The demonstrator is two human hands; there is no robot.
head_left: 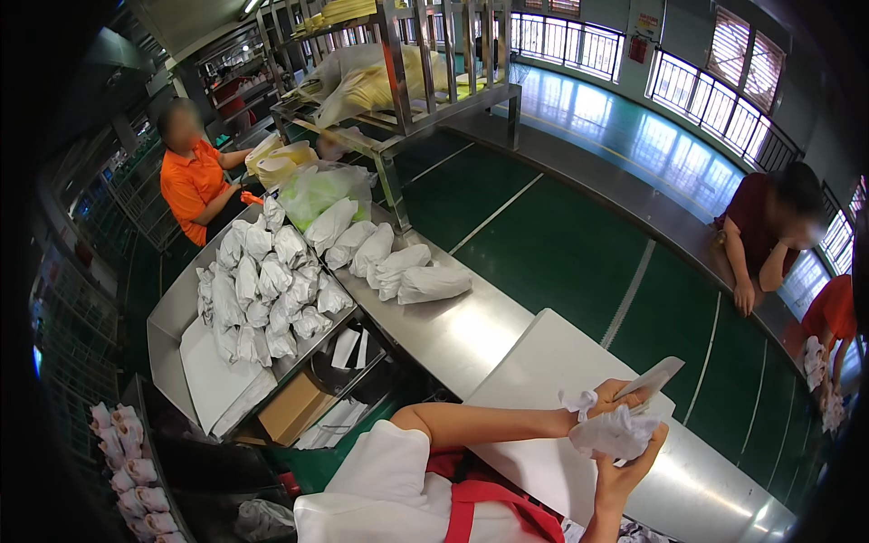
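Over the steel counter (pixel 493 330), both my hands are together at the right. My right hand (pixel 641 463) is closed around a white crumpled bundle (pixel 615 433), with the palm under it. Just above, my left hand (pixel 614 395) has its fingers closed on a flat, pale, stiff-looking piece (pixel 658 378) that sticks out to the right. White loops like a lace or ribbon (pixel 577 401) show beside my left wrist. What lies inside the bundle cannot be made out. Beneath my forearms, a stack of large white sheets (pixel 543 366) lies on the counter.
White paper-wrapped bundles (pixel 262 281) fill a metal tray; others (pixel 434 283) line the counter's far left. A metal rack (pixel 389 181) stands behind. A person in orange (pixel 192 185) works at far left; another person (pixel 756 226) leans at right. Pinkish-white shoes (pixel 136 471) sit lower left.
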